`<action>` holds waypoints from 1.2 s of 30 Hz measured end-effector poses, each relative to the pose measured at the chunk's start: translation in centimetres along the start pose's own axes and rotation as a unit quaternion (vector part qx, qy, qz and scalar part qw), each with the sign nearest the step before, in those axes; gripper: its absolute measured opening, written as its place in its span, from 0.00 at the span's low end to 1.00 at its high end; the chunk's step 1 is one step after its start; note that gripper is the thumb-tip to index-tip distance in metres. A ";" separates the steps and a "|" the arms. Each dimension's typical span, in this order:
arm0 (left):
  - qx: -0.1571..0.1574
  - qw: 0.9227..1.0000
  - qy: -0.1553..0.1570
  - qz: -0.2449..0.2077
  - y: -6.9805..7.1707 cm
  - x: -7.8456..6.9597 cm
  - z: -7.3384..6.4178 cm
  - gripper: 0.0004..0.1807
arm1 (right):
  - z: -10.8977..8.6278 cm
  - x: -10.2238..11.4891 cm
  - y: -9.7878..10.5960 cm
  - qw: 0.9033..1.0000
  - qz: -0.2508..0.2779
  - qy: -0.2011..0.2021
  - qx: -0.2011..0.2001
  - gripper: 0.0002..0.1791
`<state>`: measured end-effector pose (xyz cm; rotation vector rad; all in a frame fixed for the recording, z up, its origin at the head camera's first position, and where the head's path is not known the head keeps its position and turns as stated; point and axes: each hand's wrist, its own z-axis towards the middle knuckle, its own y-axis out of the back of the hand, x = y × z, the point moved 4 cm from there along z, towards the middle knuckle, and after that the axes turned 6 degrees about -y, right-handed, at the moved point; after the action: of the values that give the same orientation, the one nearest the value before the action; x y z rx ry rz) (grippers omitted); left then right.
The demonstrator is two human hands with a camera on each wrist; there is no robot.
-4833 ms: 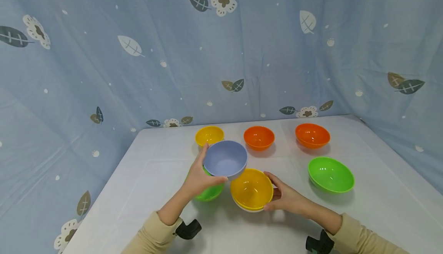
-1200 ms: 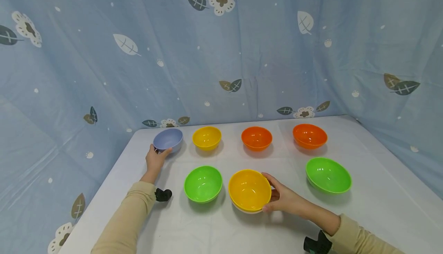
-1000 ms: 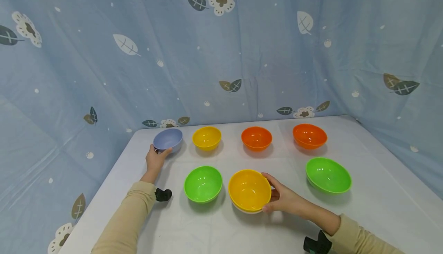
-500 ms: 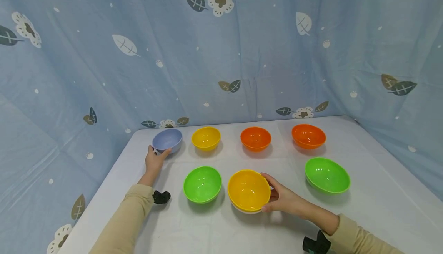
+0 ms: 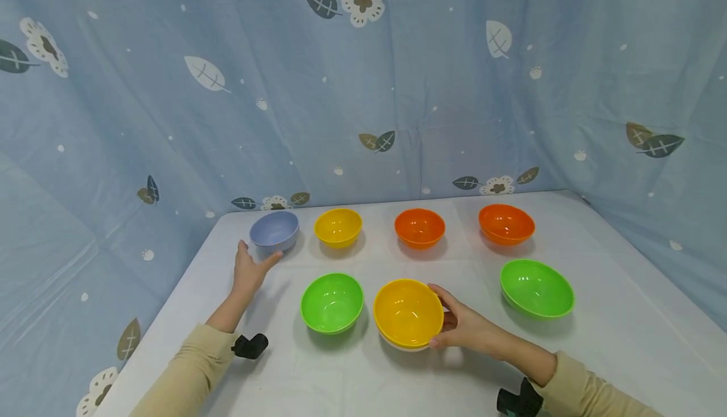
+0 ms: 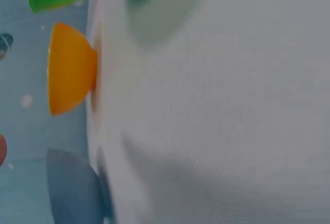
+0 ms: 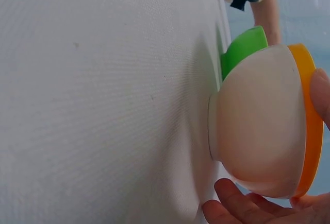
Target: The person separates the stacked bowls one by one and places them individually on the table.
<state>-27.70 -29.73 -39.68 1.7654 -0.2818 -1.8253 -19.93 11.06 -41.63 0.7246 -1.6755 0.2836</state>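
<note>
The blue bowl (image 5: 275,232) stands upright at the far left of the table. Just in front of it my left hand (image 5: 250,273) is spread, thumb and fingers apart, holding nothing. With thumb and fingers, my right hand (image 5: 462,325) grips the side of a yellow bowl (image 5: 409,313), which is nested in a white bowl (image 7: 260,123). In the right wrist view, the thumb lies on the yellow rim, and the white bowl's foot is at the table surface. Left of this stack sits a green bowl (image 5: 332,303).
Along the back stand another yellow bowl (image 5: 338,228) and two orange bowls, one in the middle (image 5: 419,228) and one at right (image 5: 507,224). A second green bowl (image 5: 537,288) is at the right. A patterned blue curtain (image 5: 363,89) hangs behind the white-covered table (image 5: 318,379).
My left hand carried the blue bowl from above the middle to the back left, set it down, then let go and drew back slightly. The right hand stayed on the stack.
</note>
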 end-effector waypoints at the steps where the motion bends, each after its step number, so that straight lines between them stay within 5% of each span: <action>1: 0.009 1.000 0.000 -0.001 0.0 -0.3 -0.4 0.57 | 0.0 0.0 0.0 1.000 0.000 -0.001 0.000 0.55; 10: 0.068 0.997 -0.022 -0.017 -0.8 -2.9 -3.1 0.54 | -0.1 -0.1 0.0 1.000 -0.005 -0.002 -0.010 0.56; 20: 0.107 0.993 -0.053 -0.012 -3.4 -6.0 -6.1 0.50 | 0.1 -0.3 -0.1 1.000 -0.013 -0.003 -0.014 0.59; 36: 0.161 0.979 -0.103 -0.071 -7.4 -9.7 -9.9 0.49 | 0.3 -0.7 -0.3 1.000 -0.022 -0.008 -0.014 0.57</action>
<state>-20.44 -16.16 -36.46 1.8470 -0.5744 -2.1698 -19.97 10.88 -42.38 0.7444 -1.6730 0.2241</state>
